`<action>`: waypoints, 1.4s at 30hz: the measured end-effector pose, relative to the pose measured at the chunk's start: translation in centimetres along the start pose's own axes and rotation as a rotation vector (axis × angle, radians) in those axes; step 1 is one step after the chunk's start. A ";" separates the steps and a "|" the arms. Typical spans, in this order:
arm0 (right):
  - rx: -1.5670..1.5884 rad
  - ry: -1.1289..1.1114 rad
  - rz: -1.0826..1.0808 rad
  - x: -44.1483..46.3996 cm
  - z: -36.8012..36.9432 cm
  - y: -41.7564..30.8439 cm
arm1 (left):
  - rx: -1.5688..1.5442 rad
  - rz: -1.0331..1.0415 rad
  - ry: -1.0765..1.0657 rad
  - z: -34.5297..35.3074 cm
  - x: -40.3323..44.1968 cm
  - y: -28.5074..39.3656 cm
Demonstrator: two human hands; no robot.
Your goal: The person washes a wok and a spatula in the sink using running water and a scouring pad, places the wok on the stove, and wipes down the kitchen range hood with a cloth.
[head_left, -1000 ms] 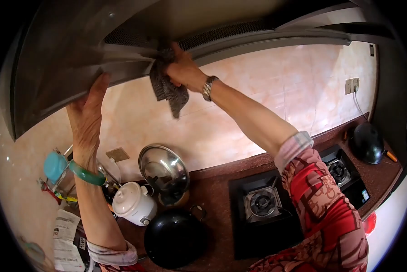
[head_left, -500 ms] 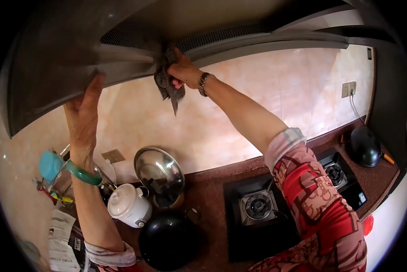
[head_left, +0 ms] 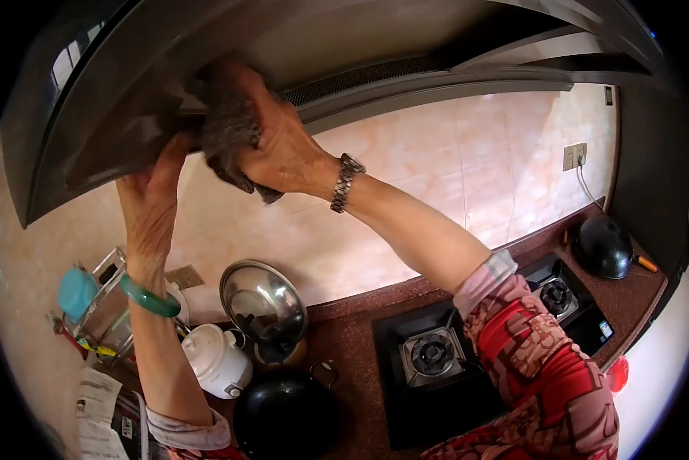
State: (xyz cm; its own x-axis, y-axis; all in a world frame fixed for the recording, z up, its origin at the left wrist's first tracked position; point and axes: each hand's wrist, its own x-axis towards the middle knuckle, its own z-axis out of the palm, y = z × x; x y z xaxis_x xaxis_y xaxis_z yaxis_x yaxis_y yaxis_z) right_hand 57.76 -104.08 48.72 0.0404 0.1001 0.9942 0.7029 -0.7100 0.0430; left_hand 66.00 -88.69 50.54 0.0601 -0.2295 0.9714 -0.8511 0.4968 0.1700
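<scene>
My right hand (head_left: 283, 149) is closed around a crumpled dark grey cloth (head_left: 229, 134), pressed against the underside of a dark range hood (head_left: 122, 100). Some of its fingers are blurred or hidden by the cloth, and a loose end hangs below. A metal watch circles that wrist. To the left, my left hand (head_left: 154, 184) grips the hood's lower edge, thumb on the near side and the other fingers mostly out of sight. On that forearm sits a green bangle (head_left: 151, 297).
Below are a white rice cooker (head_left: 215, 364), a steel lid (head_left: 264, 299) leaning on the wall, a black wok (head_left: 287, 414) and a gas burner (head_left: 432, 354). Another wok (head_left: 603, 245) lies at the right end. A turquoise container (head_left: 77, 294) stands far left.
My right hand has moved left along the hood with the cloth, closer to my left hand. The left hand stays on the hood's edge. The view has shifted slightly.
</scene>
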 end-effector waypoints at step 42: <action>0.530 -0.239 1.173 -4.8 -12.7 -9.3 | -0.477 -0.248 -0.033 14.2 -3.2 3.7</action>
State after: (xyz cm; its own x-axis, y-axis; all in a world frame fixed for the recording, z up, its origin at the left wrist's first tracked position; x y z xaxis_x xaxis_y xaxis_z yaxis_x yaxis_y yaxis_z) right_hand 42.03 -106.81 44.76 0.9014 -0.2274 0.3684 0.3535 -0.1048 -0.9296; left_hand 55.25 -97.98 45.73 0.2066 -0.4107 0.8881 -0.4813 0.7476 0.4577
